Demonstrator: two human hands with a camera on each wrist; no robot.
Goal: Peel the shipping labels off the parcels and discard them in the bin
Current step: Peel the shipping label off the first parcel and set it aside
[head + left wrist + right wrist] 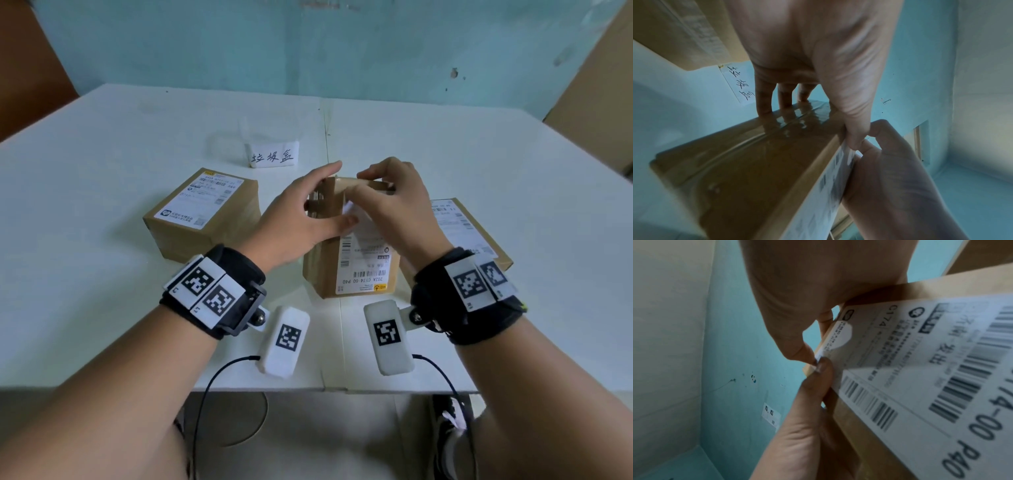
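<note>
The middle parcel (320, 274), a brown taped box, stands tilted up on the white table (102, 205). My left hand (305, 212) grips it, fingers over the taped side (789, 120) and thumb (816, 386) on the labelled face. A white shipping label (366, 270) covers that face. My right hand (376, 186) reaches over the top edge and pinches the label's upper corner (819, 357), right beside the left thumb. The corner looks slightly lifted. The bin (272, 156), a clear box with a handwritten paper sign, sits behind the parcels.
A second labelled parcel (202, 212) lies flat to the left. A third one (469, 229) lies flat to the right, partly behind my right wrist. A blue-green wall (308, 51) rises behind the table. The table's front edge is close to me.
</note>
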